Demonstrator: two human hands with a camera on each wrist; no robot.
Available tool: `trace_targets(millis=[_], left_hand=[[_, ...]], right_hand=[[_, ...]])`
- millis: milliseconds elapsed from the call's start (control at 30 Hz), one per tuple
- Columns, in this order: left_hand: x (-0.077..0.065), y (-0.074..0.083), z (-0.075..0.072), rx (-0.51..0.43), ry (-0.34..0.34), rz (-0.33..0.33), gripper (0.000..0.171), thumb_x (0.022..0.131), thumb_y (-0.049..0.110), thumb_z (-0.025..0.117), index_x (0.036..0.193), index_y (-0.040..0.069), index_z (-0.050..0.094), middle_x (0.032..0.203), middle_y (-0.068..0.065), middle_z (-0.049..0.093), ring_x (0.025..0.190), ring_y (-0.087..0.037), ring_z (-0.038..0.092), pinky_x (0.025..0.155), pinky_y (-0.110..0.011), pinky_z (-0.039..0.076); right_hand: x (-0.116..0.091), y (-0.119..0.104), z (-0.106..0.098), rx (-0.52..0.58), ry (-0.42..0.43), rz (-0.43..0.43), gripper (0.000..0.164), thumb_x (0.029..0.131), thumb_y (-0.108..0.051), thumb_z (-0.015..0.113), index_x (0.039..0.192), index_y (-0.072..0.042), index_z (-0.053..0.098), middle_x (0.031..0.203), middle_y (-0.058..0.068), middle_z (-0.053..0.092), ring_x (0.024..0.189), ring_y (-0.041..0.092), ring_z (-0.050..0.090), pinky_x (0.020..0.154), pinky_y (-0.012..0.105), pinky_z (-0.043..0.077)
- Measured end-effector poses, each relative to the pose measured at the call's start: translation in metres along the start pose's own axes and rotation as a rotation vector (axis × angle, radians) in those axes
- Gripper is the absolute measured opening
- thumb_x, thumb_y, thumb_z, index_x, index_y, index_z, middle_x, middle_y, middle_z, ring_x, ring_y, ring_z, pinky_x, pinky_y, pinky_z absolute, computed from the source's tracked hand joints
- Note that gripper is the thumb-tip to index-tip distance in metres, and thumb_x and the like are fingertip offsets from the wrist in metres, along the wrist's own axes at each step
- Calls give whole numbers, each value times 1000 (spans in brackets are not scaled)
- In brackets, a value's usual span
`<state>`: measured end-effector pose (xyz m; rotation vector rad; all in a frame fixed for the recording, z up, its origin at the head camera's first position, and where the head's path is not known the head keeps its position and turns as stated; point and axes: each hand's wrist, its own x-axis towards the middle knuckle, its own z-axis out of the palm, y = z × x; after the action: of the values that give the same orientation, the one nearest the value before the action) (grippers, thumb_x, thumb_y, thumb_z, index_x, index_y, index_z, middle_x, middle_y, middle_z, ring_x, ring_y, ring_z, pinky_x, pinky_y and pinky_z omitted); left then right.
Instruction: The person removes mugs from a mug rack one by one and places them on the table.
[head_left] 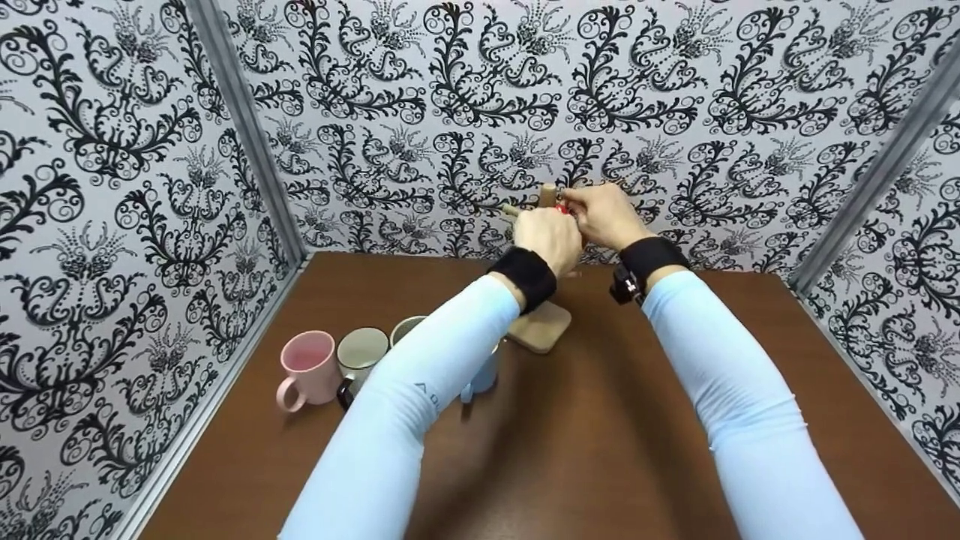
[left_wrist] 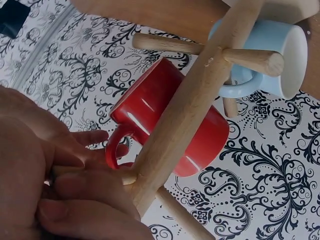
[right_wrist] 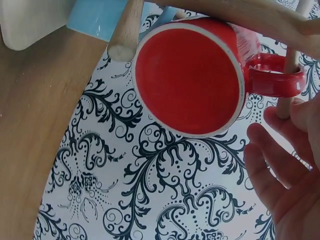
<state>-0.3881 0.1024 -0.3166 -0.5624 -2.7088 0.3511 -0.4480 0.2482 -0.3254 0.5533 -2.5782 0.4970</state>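
A wooden mug tree stands at the back of the table. The red mug hangs on it, turned on its side, an upper peg passing through its handle. My left hand curls its fingers round a peg beside that handle. Close to its right, my right hand pinches the end of the peg with thumb and finger; the other fingers are loosely bent. Lower on the tree, a light blue mug hangs by its handle. In the head view, my left hand covers much of the tree and the red mug.
On the table's left side stand a pink mug, a pale mug with a dark handle, another mug and a blue mug, the last few partly behind my left sleeve. Patterned walls enclose the table.
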Motion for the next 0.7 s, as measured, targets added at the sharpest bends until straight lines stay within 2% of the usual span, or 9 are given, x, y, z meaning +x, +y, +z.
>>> trace_targets(millis=[100,200,300,433,600,700], left_hand=[[-2,1,2,24,-8,36,48,97,61,63,116,18,75,107,2,73,89,-16,71,62,-32,57],[-2,-2,3,5,-6,38,39,102,53,58,113,19,75,106,3,73,90,-15,71,65,-32,57],[1,-9,3,-33,3,15,32,106,44,52,105,22,75,100,5,74,87,-13,71,68,-33,58],[4,-23,5,-78,-6,-36,28,105,40,54,101,23,75,97,4,75,85,-14,71,71,-33,58],[5,-38,10,-117,-20,-75,27,101,39,60,107,20,78,104,-2,77,89,-20,74,75,-39,61],[8,-44,14,-151,-24,-81,30,99,39,63,111,17,79,104,-6,78,90,-23,75,75,-42,61]], right_hand=[[-3,4,1,-22,5,-17,30,102,-8,64,130,-11,75,106,21,78,76,35,73,72,48,60],[-4,5,0,-66,3,-56,29,102,-9,64,128,-10,76,104,21,79,76,36,73,73,49,61],[-3,5,-3,-107,-5,-81,28,100,-7,64,125,-8,77,105,19,79,79,36,74,76,49,61],[-3,3,-8,-98,-24,-82,26,98,-4,66,120,-8,79,99,18,79,72,32,71,68,45,60],[-6,-1,-10,-108,5,-146,17,97,-6,68,108,-6,82,87,16,78,68,32,70,65,45,59],[-10,-5,-9,-110,18,-146,11,97,-8,70,99,-5,81,80,14,74,66,31,68,62,44,58]])
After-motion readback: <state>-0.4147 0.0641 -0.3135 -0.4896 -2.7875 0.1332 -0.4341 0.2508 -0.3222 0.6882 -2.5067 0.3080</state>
